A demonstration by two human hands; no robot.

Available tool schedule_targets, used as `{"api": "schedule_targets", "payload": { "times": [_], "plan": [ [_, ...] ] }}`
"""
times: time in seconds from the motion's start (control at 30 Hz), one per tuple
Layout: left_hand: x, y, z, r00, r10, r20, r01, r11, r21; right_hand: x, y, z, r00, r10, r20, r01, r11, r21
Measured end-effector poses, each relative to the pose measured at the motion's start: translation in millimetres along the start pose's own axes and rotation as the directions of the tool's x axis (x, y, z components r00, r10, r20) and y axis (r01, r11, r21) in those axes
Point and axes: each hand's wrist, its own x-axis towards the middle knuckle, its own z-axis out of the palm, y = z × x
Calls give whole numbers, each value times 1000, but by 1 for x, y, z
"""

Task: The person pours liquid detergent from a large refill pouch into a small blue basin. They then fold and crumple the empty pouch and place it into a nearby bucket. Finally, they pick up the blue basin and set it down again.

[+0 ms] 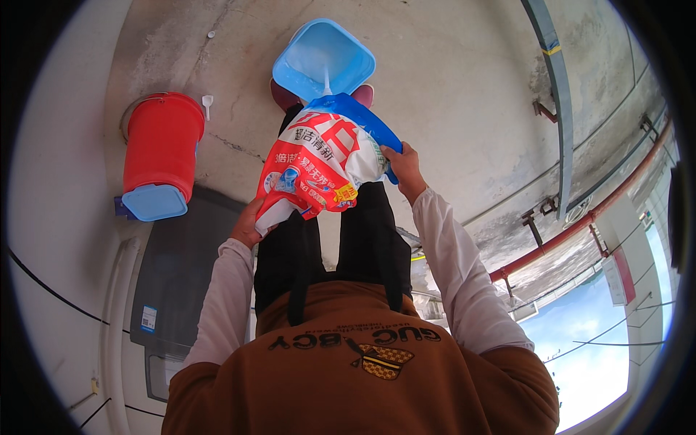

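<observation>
A red, white and blue bag of washing powder [315, 163] is tipped forward over a light blue plastic basin [291, 67]. White powder [327, 78] runs from its far end into this basin, where more pale powder lies. My left hand [249, 222] grips the bag's near left corner. On the bag's right edge, my right hand [406, 171] has its fingers wrapped around the blue part. The basin stands on the floor by the toes of my maroon shoes [364, 94].
To the left is a red bucket [165, 141], with a light blue piece [154, 203] at its near end. A white scoop [207, 106] and a small white round thing [211, 34] lie on the concrete floor. A dark grey panel [185, 268] is beside my left arm; a red pipe [558, 246] runs along the right.
</observation>
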Motion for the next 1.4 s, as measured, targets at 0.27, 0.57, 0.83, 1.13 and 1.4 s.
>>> {"api": "schedule_targets", "payload": {
  "times": [0.27,0.57,0.83,1.13,1.4],
  "plan": [
    [2,-2,1,1000,16,-26,-16,1000,22,0,2,0,1000,1,7,-1,999,37],
    [2,-2,0,1000,13,-6,-13,1000,8,0,1,1,1000,-8,10,8,999,36],
    [0,-2,7,999,8,-36,-8,1000,-7,-1,0,1,1000,-4,5,4,999,36],
    [-3,-1,9,999,-5,-37,4,1000,-22,1,0,1,1000,-12,3,12,1000,5],
    [-5,-1,10,1000,2,-24,-2,1000,-8,3,3,1,1000,-16,10,15,999,28]
  ]
}}
